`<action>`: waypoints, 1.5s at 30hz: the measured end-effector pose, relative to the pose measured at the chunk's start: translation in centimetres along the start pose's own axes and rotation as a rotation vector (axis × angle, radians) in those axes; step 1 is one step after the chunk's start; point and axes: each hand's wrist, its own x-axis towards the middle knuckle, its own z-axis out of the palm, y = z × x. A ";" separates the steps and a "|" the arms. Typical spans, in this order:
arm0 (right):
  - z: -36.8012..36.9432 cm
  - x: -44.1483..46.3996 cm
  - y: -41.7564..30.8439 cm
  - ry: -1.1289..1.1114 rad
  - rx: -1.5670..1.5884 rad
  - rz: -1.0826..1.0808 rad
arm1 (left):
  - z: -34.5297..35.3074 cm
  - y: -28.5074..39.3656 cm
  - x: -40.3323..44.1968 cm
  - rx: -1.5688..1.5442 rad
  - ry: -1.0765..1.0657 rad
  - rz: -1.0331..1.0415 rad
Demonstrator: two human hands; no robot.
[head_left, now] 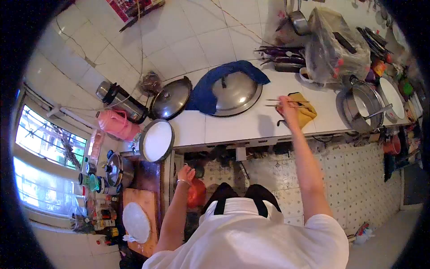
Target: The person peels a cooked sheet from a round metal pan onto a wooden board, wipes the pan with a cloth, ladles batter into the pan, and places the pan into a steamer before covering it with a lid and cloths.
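My right hand (pixel 289 110) is closed around a pair of thin prongs (pixel 273 102), like chopsticks or tongs, which stick out on both sides of the fingers. Right beside and beneath that hand, a mustard-yellow cloth (pixel 307 117) lies on the white counter (pixel 237 127). A large domed metal lid (pixel 237 96) rests to the left, with a dark blue towel (pixel 204 94) draped around its rim. My left hand (pixel 186 173) hangs below the counter edge, fingers loosely bent, with nothing visible in them. A red bag (pixel 196 193) is just below it.
A round pan with white contents (pixel 157 141) sits at the counter's left corner, near a pink thermos (pixel 118 124) and a glass lid (pixel 170 98). A steel pot (pixel 362 107) stands at the right. Lower left, a flat white round (pixel 136 222) lies on a wooden board (pixel 151 197).
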 end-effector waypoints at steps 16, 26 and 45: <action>32.6 4.0 11.4 0.118 -0.019 -0.150 | -7.5 0.1 -4.6 0.007 -0.097 0.152; 34.9 12.6 -0.1 0.222 0.883 0.239 | -8.1 2.2 -3.8 0.021 -0.070 0.110; -0.1 13.2 -27.3 -0.038 1.055 -0.158 | 11.4 6.9 -4.4 0.282 -0.365 0.077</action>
